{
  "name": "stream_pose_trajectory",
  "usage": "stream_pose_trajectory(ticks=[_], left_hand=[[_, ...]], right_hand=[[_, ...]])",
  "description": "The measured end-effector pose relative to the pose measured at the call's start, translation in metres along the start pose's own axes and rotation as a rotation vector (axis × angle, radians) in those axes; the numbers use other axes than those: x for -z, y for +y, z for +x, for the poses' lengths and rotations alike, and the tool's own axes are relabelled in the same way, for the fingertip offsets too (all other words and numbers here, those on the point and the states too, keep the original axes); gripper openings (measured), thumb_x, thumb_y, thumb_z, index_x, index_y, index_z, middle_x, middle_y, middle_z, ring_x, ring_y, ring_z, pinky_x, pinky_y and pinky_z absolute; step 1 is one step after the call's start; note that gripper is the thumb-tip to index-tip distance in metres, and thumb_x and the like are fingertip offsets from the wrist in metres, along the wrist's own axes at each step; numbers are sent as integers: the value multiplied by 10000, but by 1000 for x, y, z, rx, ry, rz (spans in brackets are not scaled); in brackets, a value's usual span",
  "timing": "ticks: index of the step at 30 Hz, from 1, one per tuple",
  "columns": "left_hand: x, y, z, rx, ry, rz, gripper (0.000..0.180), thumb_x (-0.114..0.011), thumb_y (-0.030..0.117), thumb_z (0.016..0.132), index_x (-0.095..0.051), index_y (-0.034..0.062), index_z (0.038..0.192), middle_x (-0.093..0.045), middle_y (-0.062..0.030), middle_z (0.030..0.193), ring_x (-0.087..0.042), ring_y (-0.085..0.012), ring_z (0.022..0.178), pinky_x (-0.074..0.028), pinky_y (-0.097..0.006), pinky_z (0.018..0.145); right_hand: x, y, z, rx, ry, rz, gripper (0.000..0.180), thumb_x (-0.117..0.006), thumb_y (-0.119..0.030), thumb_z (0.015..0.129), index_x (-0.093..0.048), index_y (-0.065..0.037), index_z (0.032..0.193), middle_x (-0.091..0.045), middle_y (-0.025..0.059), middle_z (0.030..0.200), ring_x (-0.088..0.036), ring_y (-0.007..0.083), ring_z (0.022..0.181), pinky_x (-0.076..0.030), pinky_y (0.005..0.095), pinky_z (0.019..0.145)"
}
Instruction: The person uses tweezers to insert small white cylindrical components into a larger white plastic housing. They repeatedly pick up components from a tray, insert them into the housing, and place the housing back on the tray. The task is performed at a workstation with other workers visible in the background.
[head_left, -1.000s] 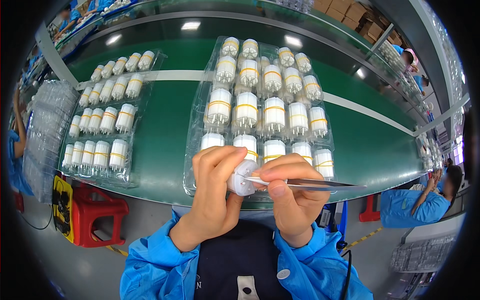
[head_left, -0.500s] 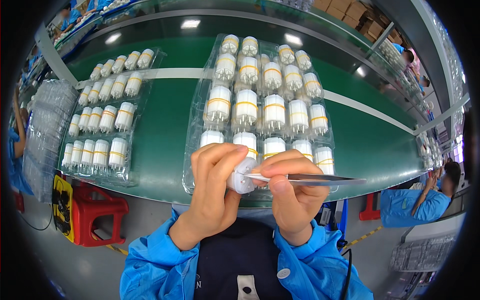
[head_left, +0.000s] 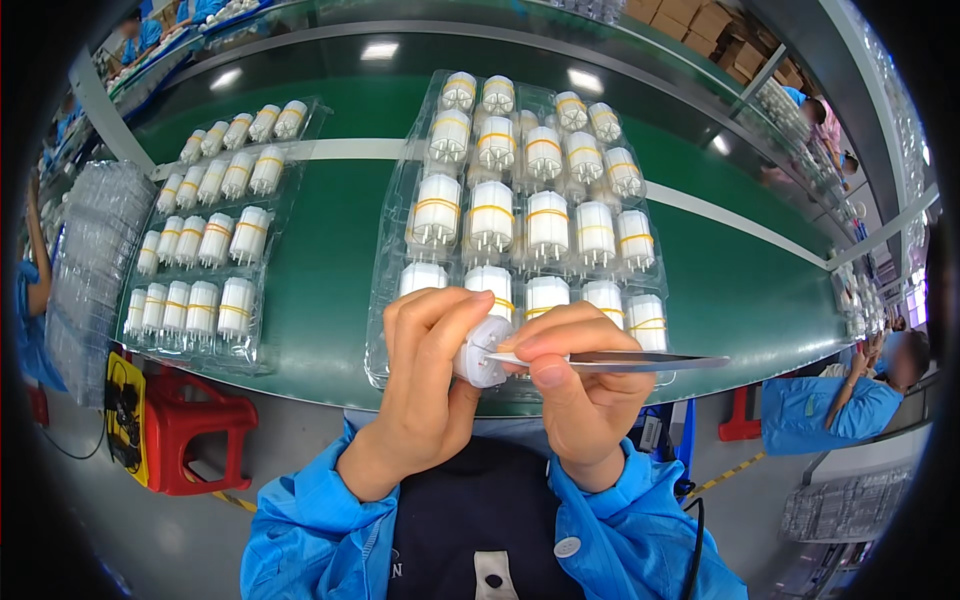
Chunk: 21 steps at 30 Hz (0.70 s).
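Observation:
My left hand (head_left: 422, 365) is closed around a white round plastic part (head_left: 478, 358), whose flat face with small holes or posts is turned to the right. Pinched in my right hand (head_left: 592, 390) is a pair of metal tweezers (head_left: 660, 361), with the back end sticking out to the right. A slim white tip (head_left: 505, 357) at my right fingers meets the face of the part; whether it is the tweezers' end or a separate piece, I cannot tell. Behind both hands, a clear plastic tray (head_left: 392, 250) holds rows of white cylinders (head_left: 547, 225) with yellow bands and pins.
To the left on the green table (head_left: 330, 240) lies another clear tray (head_left: 262, 330) of banded white cylinders. Stacked clear trays (head_left: 105, 250) stand at the far left, near a red stool (head_left: 205, 425). A co-worker in a blue sleeve (head_left: 825, 410) sits at the right.
My right hand and the tweezers have shifted very slightly left, toward the round part. My left hand keeps nearly the same place and hold.

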<state>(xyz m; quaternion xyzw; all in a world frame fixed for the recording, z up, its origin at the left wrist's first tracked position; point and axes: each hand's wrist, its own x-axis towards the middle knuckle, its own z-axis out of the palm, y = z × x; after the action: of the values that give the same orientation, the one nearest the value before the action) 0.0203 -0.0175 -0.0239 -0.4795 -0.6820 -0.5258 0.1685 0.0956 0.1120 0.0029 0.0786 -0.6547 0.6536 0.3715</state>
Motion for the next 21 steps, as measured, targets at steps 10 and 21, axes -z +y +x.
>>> stream_pose_trajectory(ticks=[10,21], left_hand=[[0,1,1,22,-3,-23,712,-669,-127,622,-488,-21,1302,-509,-196,1186,-491,-372,1044,-400,-435,914],[1,3,3,21,-12,-10,702,-677,-115,633,-491,-21,1303,-509,-203,1176,-489,-383,1036,-409,-449,912]], right_hand=[[0,0,0,4,-1,-32,100,-689,-6,836,-679,30,928,-693,152,888,-648,213,805,-501,295,699],[0,-1,1,18,-8,-51,95,-686,-5,837,-675,34,923,-689,163,883,-651,213,794,-506,292,688]])
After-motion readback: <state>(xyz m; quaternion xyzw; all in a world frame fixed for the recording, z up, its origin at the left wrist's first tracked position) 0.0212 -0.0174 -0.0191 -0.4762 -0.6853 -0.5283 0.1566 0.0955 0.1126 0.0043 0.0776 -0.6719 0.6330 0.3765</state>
